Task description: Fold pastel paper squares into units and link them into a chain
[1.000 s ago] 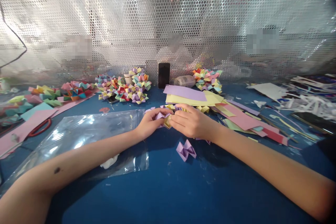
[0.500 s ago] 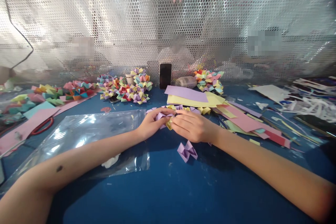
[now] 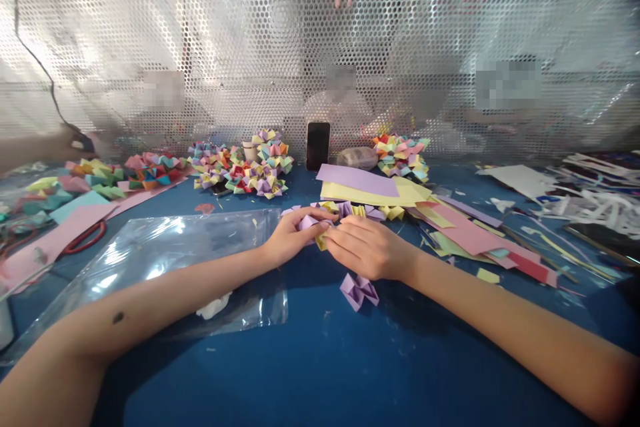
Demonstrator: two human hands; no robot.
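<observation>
My left hand (image 3: 293,239) is closed around a folded-paper origami piece (image 3: 307,221) of purple and yellow, thumb towards me and fingers over its top. My right hand (image 3: 371,248) meets it from the other side, its fingers bent together against the same piece; their tips are partly hidden. Just behind both hands lie more purple and yellow folded paper units (image 3: 393,212). A loose purple folded unit (image 3: 359,292) rests on the blue table, nearer to me than my right hand.
A clear plastic sheet (image 3: 190,240) lies under my left forearm. Coloured paper sheets (image 3: 360,181) and strips spread to the right. Finished origami clusters (image 3: 250,177) and a phone (image 3: 318,145) stand along the perforated metal panel (image 3: 270,27). Another person's arm (image 3: 35,152) reaches in at far left.
The view has shifted slightly. My right hand has dropped a little, its fingers still at the origami piece. Another person's arm has come further in at the left.
</observation>
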